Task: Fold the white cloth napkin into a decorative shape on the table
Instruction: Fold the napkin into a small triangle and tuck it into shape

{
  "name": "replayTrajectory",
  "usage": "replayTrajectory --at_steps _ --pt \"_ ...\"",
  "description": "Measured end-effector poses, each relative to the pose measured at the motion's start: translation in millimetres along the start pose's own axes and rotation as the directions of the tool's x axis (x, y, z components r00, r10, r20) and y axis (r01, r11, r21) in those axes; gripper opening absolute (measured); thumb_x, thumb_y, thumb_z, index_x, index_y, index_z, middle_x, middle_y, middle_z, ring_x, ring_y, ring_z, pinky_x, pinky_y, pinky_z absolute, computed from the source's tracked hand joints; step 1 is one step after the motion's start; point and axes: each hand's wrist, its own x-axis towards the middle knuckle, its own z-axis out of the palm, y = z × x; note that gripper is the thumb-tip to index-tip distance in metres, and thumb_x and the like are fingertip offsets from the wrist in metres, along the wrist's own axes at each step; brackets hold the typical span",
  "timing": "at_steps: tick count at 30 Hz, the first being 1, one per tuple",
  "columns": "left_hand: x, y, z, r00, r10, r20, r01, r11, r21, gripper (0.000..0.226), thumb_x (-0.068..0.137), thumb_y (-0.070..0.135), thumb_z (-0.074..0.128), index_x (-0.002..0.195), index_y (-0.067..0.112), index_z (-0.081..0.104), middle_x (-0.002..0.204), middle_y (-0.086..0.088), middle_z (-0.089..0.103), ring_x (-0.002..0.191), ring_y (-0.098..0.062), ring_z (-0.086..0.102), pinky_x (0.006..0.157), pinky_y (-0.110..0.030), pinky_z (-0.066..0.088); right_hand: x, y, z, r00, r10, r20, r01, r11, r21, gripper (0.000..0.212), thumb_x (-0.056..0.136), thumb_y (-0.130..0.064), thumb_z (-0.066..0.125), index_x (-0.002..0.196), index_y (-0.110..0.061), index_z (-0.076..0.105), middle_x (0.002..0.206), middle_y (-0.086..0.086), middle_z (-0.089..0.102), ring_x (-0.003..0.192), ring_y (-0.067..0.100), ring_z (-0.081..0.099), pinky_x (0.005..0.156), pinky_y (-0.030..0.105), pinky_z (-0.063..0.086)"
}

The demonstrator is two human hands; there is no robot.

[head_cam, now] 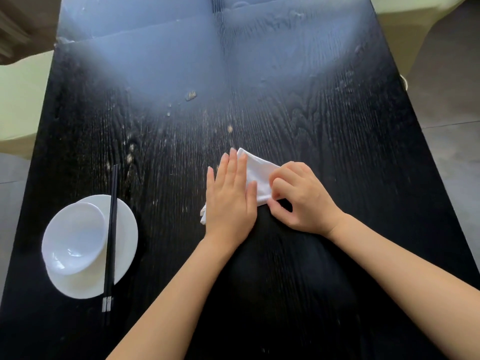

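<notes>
From the head camera, looking down, a long black wood-grain table [337, 141] runs away from the person, its far half washed by a pale glare. The white cloth napkin [257, 174] lies on the table near the middle, just ahead of the person, already folded into a small, roughly triangular packet with one point aimed at the far side. The left hand [230, 198] lies flat on the napkin's left part, palm down, fingers straight and close together, pressing the cloth to the table; it grips nothing. A small white corner of the napkin peeks out from under the heel of that hand on its left side. The right hand [298, 196] sits at the napkin's right edge with its fingers curled, thumb and fingertips pinching the near right corner of the cloth. Both bare forearms reach in from the bottom of the view. Well apart from the napkin, at the left near part of the table, a white plate [128, 229] carries a white bowl [72, 237] tipped on its left side, and a pair of black chopsticks [111, 229] lies across the plate, just to the right of the bowl, pointing away from the person. A few pale crumbs [191, 96] dot the table farther off.
</notes>
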Motion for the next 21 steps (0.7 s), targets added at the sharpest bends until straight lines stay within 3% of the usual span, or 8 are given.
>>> replayTrajectory --at_steps 2,3,5,7,10,17,19,21 --pt "3 -3 19 0.998 -0.059 0.031 0.055 0.99 0.127 0.057 0.093 0.031 0.024 0.142 0.003 0.032 0.148 -0.015 0.036 0.136 -0.029 0.036 0.112 -0.049 0.02 11 -10 4 0.986 0.139 -0.09 -0.141 0.99 -0.016 0.016 0.083 -0.015 0.051 0.075 -0.003 0.059 0.085 0.011 0.064 0.079 0.031 0.057 0.077 0.037 0.041" --pt "2 -6 25 0.997 -0.07 0.023 0.066 0.984 0.163 0.056 0.094 0.03 0.024 0.141 0.002 0.033 0.148 -0.016 0.037 0.135 -0.03 0.038 0.11 -0.047 0.018 17 -15 11 0.972 0.215 -0.099 -0.222 0.973 -0.067 0.021 0.085 -0.015 0.048 0.088 -0.002 0.063 0.096 0.013 0.066 0.09 0.032 0.059 0.084 0.039 0.042" --pt "0 -10 27 0.999 -0.037 -0.009 0.038 0.981 0.191 0.054 0.095 0.028 0.022 0.142 0.002 0.032 0.148 -0.016 0.036 0.136 -0.029 0.036 0.111 -0.043 0.015 26 -26 30 0.946 0.323 0.014 -0.314 0.928 -0.202 0.042 0.091 -0.024 0.037 0.12 -0.003 0.058 0.126 0.014 0.06 0.117 0.031 0.054 0.102 0.042 0.035" --pt "-2 -14 24 1.0 -0.009 -0.005 0.01 0.981 0.194 0.055 0.095 0.029 0.021 0.142 0.001 0.03 0.149 -0.017 0.033 0.138 -0.029 0.034 0.113 -0.042 0.016 18 -25 37 0.917 0.37 0.149 -0.315 0.901 -0.297 0.052 0.094 -0.032 0.028 0.135 -0.006 0.045 0.14 0.012 0.049 0.13 0.028 0.045 0.109 0.044 0.025" --pt "-6 -25 18 0.997 -0.075 0.005 0.072 0.978 0.198 0.059 0.094 0.033 0.02 0.143 0.0 0.027 0.151 -0.019 0.029 0.14 -0.03 0.028 0.116 -0.044 0.018 -8 -12 24 0.868 0.462 0.179 -0.375 0.849 -0.372 0.056 0.095 -0.036 0.024 0.141 -0.006 0.035 0.149 0.01 0.037 0.138 0.026 0.032 0.115 0.045 0.02" --pt "-12 -38 -3 0.967 -0.255 0.011 0.247 0.946 0.211 0.072 0.086 0.042 0.0 0.148 0.007 0.013 0.158 -0.01 0.012 0.146 -0.022 0.007 0.118 -0.043 0.001 -20 -12 16 0.802 0.552 0.227 -0.449 0.809 -0.378 0.06 0.094 -0.037 0.015 0.145 -0.008 0.025 0.155 0.006 0.022 0.144 0.023 0.014 0.118 0.044 0.006" --pt "3 -8 -2 0.995 -0.1 -0.013 0.101 0.973 0.209 0.062 0.091 0.036 0.014 0.147 0.011 0.023 0.155 -0.01 0.022 0.144 -0.025 0.017 0.116 -0.043 0.003 -22 -12 17 0.8 0.562 0.211 -0.459 0.8 -0.387 0.06 0.094 -0.037 0.014 0.145 -0.008 0.026 0.155 0.006 0.023 0.144 0.023 0.015 0.118 0.044 0.005" --pt "19 17 11 0.993 0.103 0.062 -0.116 0.955 0.271 0.057 0.093 0.032 0.015 0.147 0.015 0.022 0.156 -0.006 0.02 0.145 -0.024 0.015 0.117 -0.044 0.002 -22 -12 16 0.804 0.559 0.204 -0.458 0.8 -0.388 0.06 0.093 -0.037 0.014 0.145 -0.008 0.026 0.155 0.005 0.024 0.144 0.022 0.017 0.118 0.044 0.007"
